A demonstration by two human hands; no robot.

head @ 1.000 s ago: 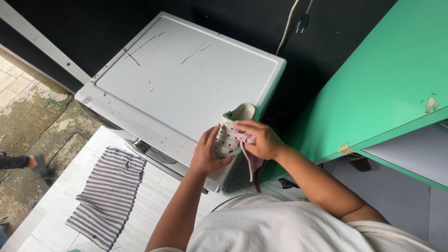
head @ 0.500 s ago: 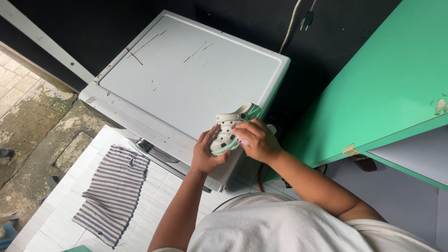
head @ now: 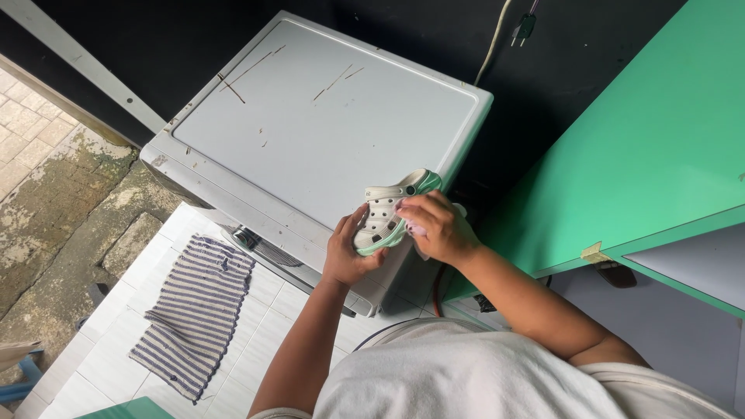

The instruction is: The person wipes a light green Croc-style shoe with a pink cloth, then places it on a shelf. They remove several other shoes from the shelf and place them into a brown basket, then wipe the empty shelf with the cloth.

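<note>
A small white clog (head: 384,213) with holes and a mint-green sole is held over the near right corner of a white machine's lid (head: 310,124). My left hand (head: 347,252) grips the clog from below at its toe end. My right hand (head: 434,226) presses a pale cloth (head: 415,230) against the clog's side; most of the cloth is hidden under the fingers.
A striped grey and white rag (head: 194,310) lies on the white tiled floor at lower left. A green cabinet (head: 644,147) stands at the right. A cable with a plug (head: 524,27) hangs on the black wall behind the machine.
The clog has turned from upright to lying sideways in my hands, its holed top now facing up. The hanging cloth is now bunched under my right hand.
</note>
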